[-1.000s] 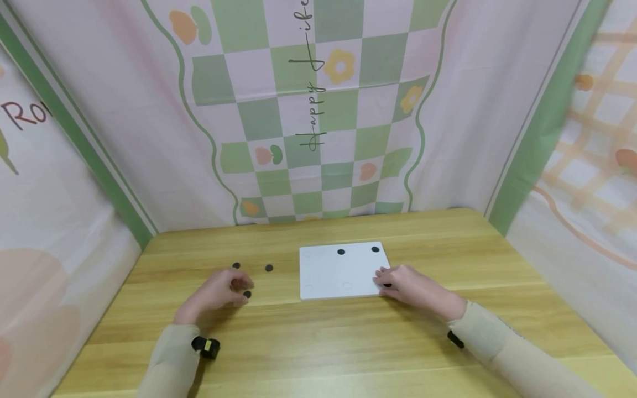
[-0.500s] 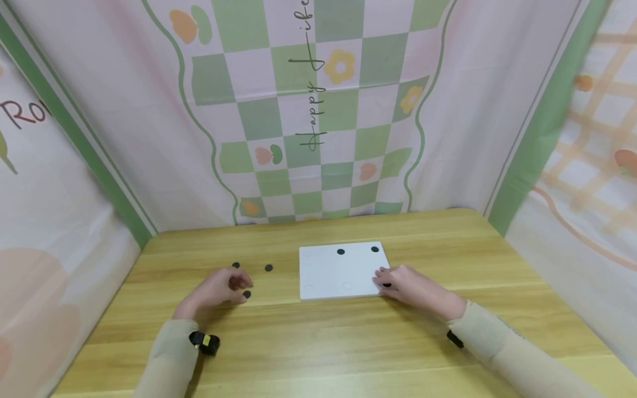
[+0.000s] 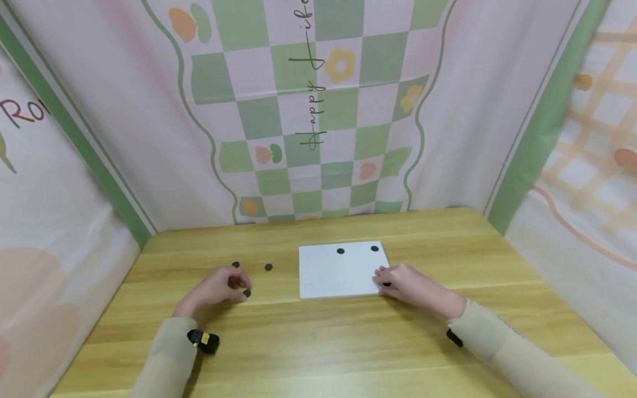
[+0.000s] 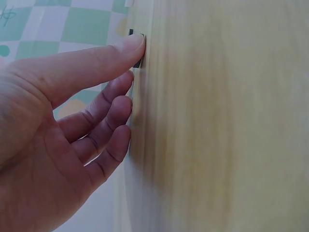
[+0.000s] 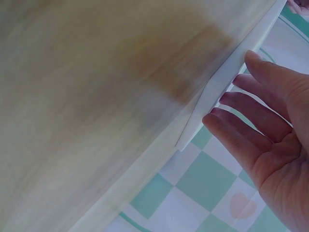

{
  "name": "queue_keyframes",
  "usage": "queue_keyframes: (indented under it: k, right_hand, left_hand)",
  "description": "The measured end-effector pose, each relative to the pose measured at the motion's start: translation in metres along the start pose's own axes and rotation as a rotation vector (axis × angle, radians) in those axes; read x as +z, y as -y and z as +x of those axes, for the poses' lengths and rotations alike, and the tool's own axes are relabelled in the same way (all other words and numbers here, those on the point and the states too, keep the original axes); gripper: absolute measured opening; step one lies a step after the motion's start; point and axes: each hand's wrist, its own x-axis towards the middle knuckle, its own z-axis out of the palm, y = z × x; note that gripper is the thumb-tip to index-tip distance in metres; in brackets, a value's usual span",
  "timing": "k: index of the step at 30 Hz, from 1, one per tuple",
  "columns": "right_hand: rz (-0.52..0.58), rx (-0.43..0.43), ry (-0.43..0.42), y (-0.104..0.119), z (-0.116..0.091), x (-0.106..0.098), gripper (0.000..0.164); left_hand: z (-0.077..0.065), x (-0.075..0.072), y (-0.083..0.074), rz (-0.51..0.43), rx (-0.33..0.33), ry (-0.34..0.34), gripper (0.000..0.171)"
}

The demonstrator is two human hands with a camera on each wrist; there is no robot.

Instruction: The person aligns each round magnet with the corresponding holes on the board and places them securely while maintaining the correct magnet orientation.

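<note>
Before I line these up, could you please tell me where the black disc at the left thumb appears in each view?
Head: black disc left of centre, low, at the left hand's thumb tip.
Left wrist: the black disc is near the top, partly hidden by the thumb.
Right wrist: not visible.
Shared landmark: checked curtain, in all three.

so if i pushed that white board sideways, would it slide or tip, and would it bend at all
It would probably slide rather than tip, as the white board lies low and flat on the wooden table. Its straight edges and flat face suggest it's fairly stiff. It looks thin beside the fingers of the right hand, so it may be light.
</note>
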Motion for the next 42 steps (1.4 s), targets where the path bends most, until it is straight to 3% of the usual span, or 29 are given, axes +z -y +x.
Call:
queue_keyframes:
  k: [27, 42]
  right_hand:
    - [-0.002, 0.006, 0.003, 0.0, 0.0, 0.001, 0.021]
    - [0.003, 0.01, 0.003, 0.001, -0.001, -0.001, 0.023]
  left_hand:
    - [0.004, 0.004, -0.002, -0.004, -0.058, -0.039, 0.016]
    - [0.004, 0.003, -0.013, 0.055, -0.022, -0.039, 0.016]
